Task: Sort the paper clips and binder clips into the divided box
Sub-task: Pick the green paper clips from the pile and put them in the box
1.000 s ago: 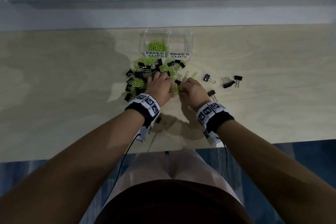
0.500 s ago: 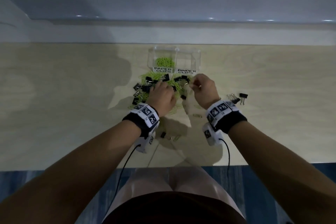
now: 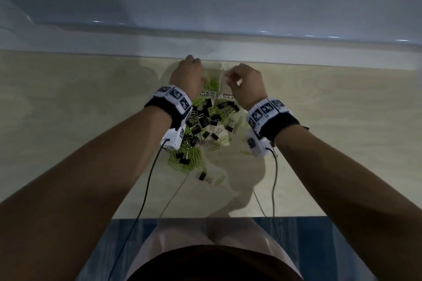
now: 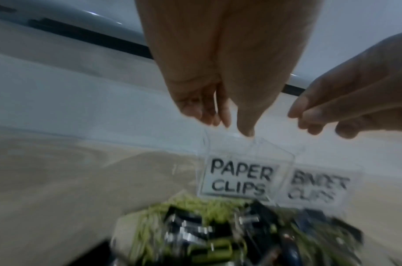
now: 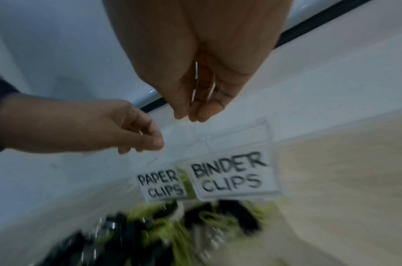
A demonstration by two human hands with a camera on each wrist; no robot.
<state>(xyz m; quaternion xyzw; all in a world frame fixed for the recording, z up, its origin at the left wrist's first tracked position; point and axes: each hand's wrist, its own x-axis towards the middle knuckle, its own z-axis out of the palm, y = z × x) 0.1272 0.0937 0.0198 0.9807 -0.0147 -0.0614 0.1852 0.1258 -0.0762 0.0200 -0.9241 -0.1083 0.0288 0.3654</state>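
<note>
The clear divided box [image 3: 228,96] stands at the table's far edge, labelled PAPER CLIPS [image 4: 239,177] and BINDER CLIPS [image 5: 231,177]. Green paper clips [image 3: 211,83] lie in its left compartment. My left hand [image 3: 187,73] hangs over that compartment with fingertips [image 4: 247,130] bunched and pointing down. My right hand [image 3: 235,76] hovers over the binder side, its fingertips [image 5: 199,115] gathered. Nothing shows plainly between either hand's fingers. A mixed pile of green paper clips and black binder clips [image 3: 205,121] lies just in front of the box.
A white ledge and wall [image 3: 296,57] rise right behind the box. Stray clips lie nearer me, among them a black binder clip [image 3: 202,177]. Wrist cables [image 3: 146,189] trail across the wooden table [image 3: 68,109] to its near edge.
Both hands have left the pile and moved forward and up to hang over the box. The camera has tilted, so the box sits farther up the view.
</note>
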